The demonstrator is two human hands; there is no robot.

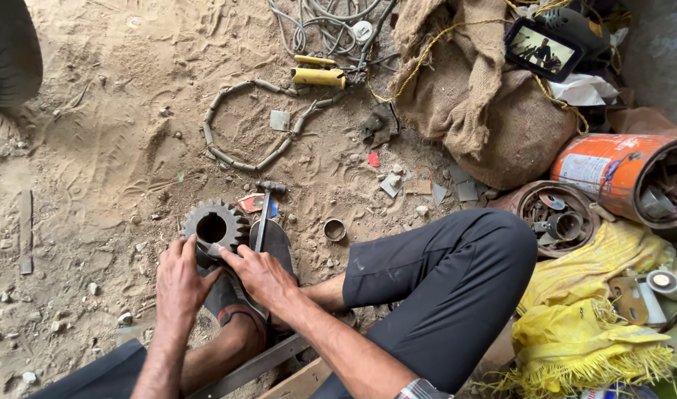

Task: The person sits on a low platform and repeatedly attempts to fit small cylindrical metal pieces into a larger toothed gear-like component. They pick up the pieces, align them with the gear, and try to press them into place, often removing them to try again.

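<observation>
Head view: toothed steel gear (213, 225) sits on sandy ground (94, 148) by the foot, left hand (179, 281) and right hand (260, 275) pinching a small part at its rim—best worked steadily, fingers clear of hammer (264, 214).

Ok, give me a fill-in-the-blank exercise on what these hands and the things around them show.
1. Both hands, the left hand and the right hand, rest on a toothed metal ____.
2. Just beyond the right hand, a ____ lies with its head pointing away from the person.
3. The orange can at the right lies on its ____.
4. The ground under everything is loose ____.

Missing words: gear; hammer; side; sand
</observation>
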